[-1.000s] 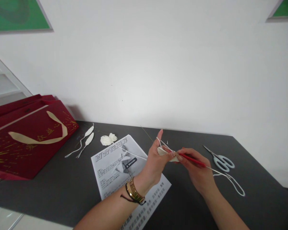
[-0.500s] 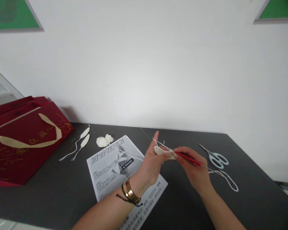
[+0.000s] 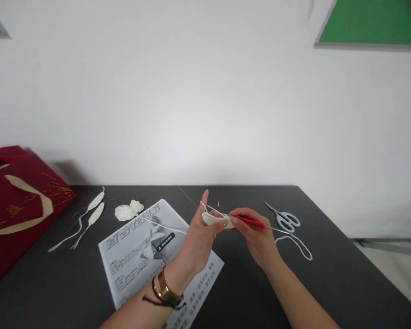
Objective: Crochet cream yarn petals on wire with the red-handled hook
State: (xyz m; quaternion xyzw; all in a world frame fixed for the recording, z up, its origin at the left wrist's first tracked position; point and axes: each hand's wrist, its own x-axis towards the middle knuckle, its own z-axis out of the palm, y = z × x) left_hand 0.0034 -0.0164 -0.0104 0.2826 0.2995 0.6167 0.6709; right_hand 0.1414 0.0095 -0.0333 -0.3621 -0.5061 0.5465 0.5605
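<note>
My left hand (image 3: 202, 233) pinches a small white crochet piece (image 3: 210, 219) between thumb and fingers, its index finger raised with white yarn (image 3: 213, 208) looped over it. In my right hand (image 3: 256, 233) is a crochet hook with a red handle (image 3: 250, 221); its tip is at the crochet piece, hidden by the fingers. The two hands meet at the work above the dark table. A strand of yarn (image 3: 167, 226) runs from a small white yarn bundle (image 3: 126, 211) over the printed sheet (image 3: 123, 260) toward my left hand.
Scissors with pale handles (image 3: 285, 220) lie right of my hands, near a loop of white yarn (image 3: 304, 249). Two finished-looking white leaf-shaped crochet pieces (image 3: 96, 213) with yarn tails lie at the left. A red gift bag (image 3: 23, 205) stands at the table's left end. Behind the table (image 3: 329, 274) rises a white wall.
The view has turned to the right, so everything sits further left in the picture. Both hands keep their hold on the crochet piece and the hook.
</note>
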